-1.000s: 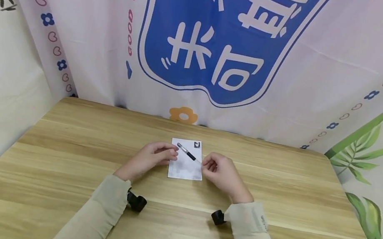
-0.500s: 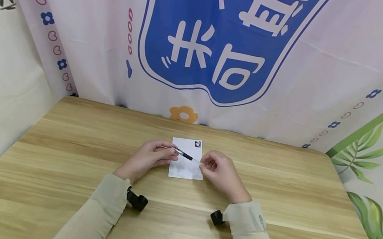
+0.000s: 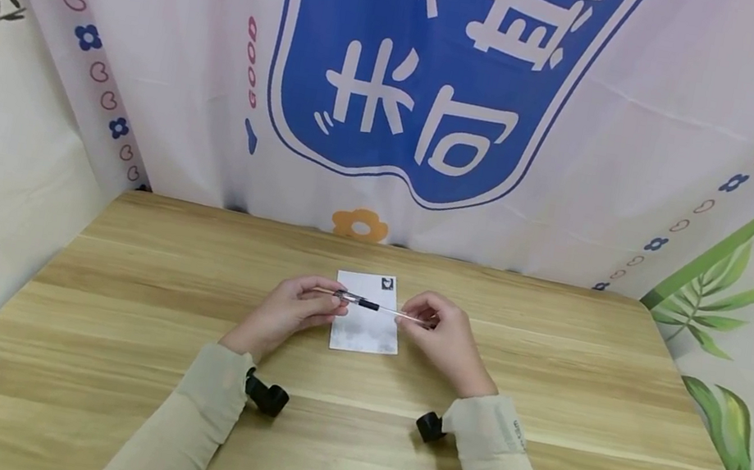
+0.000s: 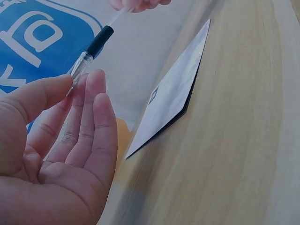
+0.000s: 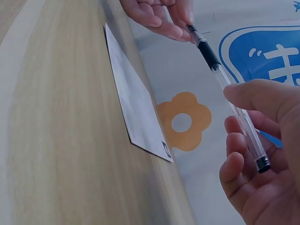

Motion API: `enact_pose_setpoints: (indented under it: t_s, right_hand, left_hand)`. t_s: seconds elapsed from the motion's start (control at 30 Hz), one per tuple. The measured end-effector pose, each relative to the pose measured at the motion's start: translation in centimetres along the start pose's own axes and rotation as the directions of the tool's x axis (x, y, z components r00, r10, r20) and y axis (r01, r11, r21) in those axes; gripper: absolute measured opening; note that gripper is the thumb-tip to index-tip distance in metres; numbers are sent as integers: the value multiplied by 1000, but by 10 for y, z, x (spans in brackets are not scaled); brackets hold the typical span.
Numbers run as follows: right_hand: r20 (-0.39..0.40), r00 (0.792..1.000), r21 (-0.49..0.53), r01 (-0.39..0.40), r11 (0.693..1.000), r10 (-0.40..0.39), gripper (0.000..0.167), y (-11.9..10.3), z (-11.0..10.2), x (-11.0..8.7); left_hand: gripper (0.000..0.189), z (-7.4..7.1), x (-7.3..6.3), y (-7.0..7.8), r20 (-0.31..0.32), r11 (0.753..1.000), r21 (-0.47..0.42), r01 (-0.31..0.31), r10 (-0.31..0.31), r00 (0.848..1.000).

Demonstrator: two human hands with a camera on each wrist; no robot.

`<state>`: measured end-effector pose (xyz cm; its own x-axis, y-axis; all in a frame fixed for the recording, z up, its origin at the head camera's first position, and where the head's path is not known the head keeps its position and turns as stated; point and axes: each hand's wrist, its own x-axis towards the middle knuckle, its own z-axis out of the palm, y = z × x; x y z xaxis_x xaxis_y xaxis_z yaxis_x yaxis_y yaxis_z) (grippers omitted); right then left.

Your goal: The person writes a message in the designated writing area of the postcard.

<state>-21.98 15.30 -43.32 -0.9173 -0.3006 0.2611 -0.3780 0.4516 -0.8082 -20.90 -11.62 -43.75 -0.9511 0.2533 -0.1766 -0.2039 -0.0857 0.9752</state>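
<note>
A gel pen [image 3: 368, 305] with a clear barrel and black grip is held nearly level between both hands, over a white pad [image 3: 364, 336] in the head view. My right hand [image 3: 443, 339] grips the barrel; in the right wrist view the thumb presses on it and the black-ended tail of the pen [image 5: 255, 140] lies along the curled fingers. My left hand [image 3: 293, 311] pinches the clear pointed end of the pen [image 4: 83, 64] between thumb and forefinger, the other fingers extended. The pad bears a small dark printed picture [image 3: 387, 284] at its top right corner.
The wooden table [image 3: 340, 453] runs back to a printed curtain [image 3: 209, 74] with a blue sign and an orange flower [image 3: 360, 224]. A black wrist camera [image 3: 267, 396] sits at the left cuff, another camera [image 3: 430, 427] at the right cuff.
The pen has swung from a slant to nearly level, its pointed end coming down into my left fingers. My right hand has shifted its hold, so the barrel shows across its fingers.
</note>
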Motion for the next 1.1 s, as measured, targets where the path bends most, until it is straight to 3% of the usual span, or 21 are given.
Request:
enact_pose_setpoints:
  t_s: [0.2,0.3,0.47,0.63,0.8,0.9,1.0,1.1]
  right_hand:
    - [10,997,84,-83,993,82,12,0,-2,1]
    - [11,991,173,-130,976,130,16,-2,-2,1]
    - [11,975,342,-211,916,220,20,-6,-1,1]
    - [6,955,495,-260,829,296,17,-4,2,2]
    - [-30,954,649,-209,732,299,8,-5,7,2]
    - [-53,958,706,-164,689,283,12,-6,12,2]
    - [-72,958,724,-140,676,276,11,-7,16,2]
    - [-89,956,713,-135,688,280,12,-7,23,2]
  left_hand:
    - [32,0,0,0,-6,1000,4,-5,5,1000]
    - [32,0,1,0,-3,1000,0,-1,1,1000]
    - [32,1,2,0,3,1000,4,14,-14,1000]
    - [31,3,2,0,16,1000,20,24,-24,1000]
    - [31,4,2,1,34,999,26,28,-29,999]
    - [31,5,2,1,39,999,29,26,-27,999]
    - [31,5,1,1,48,999,30,20,-22,999]
    - [31,5,0,1,54,999,37,16,-18,998]
